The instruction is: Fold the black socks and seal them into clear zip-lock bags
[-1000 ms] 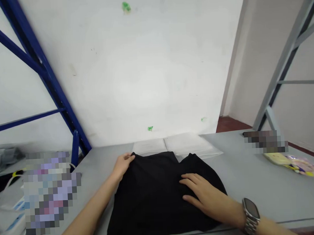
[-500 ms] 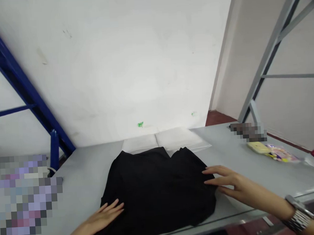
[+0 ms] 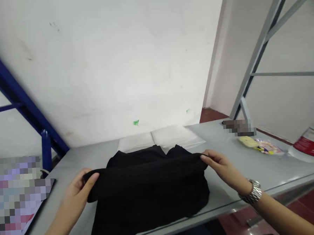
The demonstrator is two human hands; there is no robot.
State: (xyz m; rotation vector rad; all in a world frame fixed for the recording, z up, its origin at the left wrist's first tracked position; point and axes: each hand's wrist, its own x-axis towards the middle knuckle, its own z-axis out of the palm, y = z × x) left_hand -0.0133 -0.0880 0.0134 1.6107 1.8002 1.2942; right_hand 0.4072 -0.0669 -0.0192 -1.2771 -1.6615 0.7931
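A black garment [image 3: 150, 198] lies on the grey table, its near part hanging over the front edge at the lower left. My left hand [image 3: 80, 186] pinches one end of a raised band of the cloth, thumb on top. At the other end of that band, my right hand [image 3: 218, 165] grips the fabric between thumb and fingers; a metal watch is on that wrist. The band is stretched nearly straight between both hands, above the rest of the garment. Which part of the garment it is, I cannot tell.
Flat clear plastic bags [image 3: 173, 136] lie behind the garment, by the white wall. To the right are a yellow item [image 3: 248, 142], a packet of colourful pieces [image 3: 269, 147] and a large bottle with a red label [image 3: 312, 142]. A blue frame [image 3: 27, 99] stands left.
Both hands lay spread on the flat garment before. Now each has closed on the cloth and lifted a band of it. The view has shifted, bringing the bottle further into sight.
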